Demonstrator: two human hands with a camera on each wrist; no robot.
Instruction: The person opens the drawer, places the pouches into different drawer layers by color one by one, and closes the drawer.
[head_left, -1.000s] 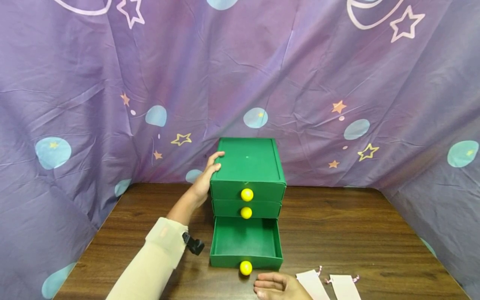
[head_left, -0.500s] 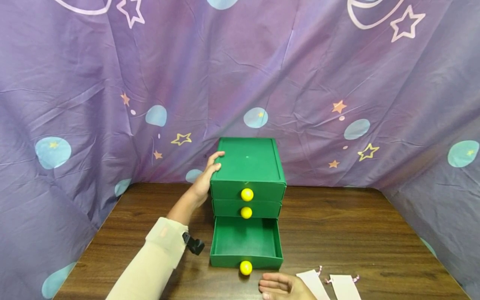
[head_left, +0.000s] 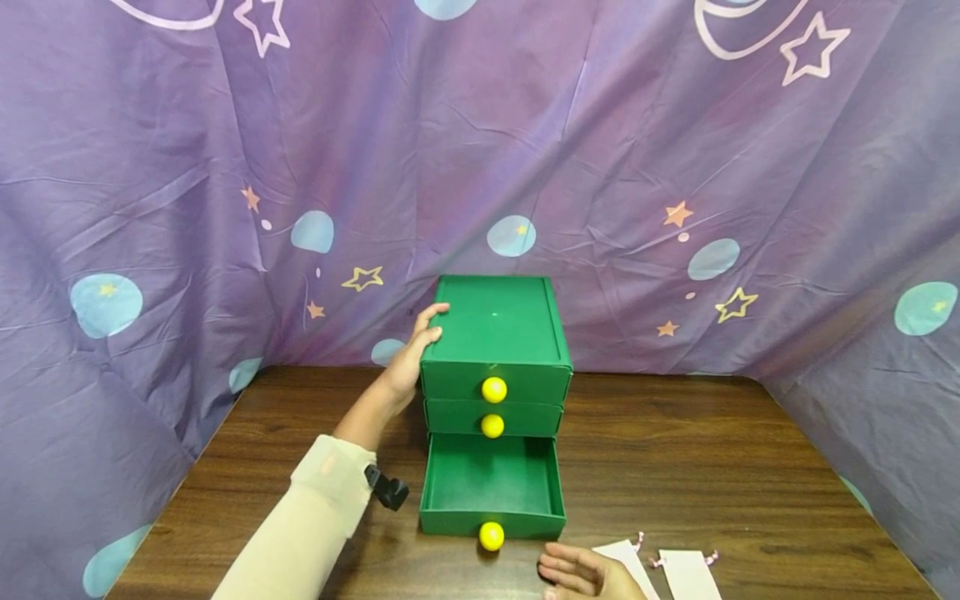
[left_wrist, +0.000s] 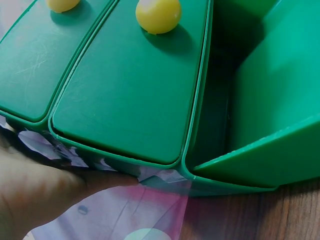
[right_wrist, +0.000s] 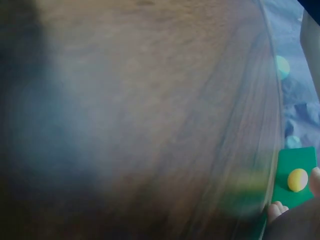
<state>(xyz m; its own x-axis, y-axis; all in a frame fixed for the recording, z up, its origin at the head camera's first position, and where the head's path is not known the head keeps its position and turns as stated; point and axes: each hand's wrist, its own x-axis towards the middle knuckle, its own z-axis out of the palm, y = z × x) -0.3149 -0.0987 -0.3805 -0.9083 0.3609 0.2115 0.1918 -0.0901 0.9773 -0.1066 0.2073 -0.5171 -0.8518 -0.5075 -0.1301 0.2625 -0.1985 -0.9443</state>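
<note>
A green drawer cabinet point(head_left: 497, 325) with yellow ball knobs stands in the middle of the table. Its bottom drawer point(head_left: 491, 482) is pulled out and its inside shows bare; the upper two are closed. My left hand point(head_left: 407, 360) rests against the cabinet's left side, fingertips at the top edge. In the left wrist view the thumb point(left_wrist: 95, 182) lies along that side wall. My right hand point(head_left: 592, 575) is right of the bottom knob point(head_left: 491, 536), fingers loosely bent and holding nothing. Close beside it lie two pale pink drawstring pouches point(head_left: 692, 575), one partly hidden by the hand.
The brown wooden table point(head_left: 697, 467) reaches back to a purple curtain point(head_left: 600, 167) printed with stars and moons. A black strap mount point(head_left: 386, 487) sits on the left sleeve. The right wrist view is mostly blurred.
My right hand has slid to the right, away from the bottom knob and toward the pouches. The left hand and the cabinet have stayed put.
</note>
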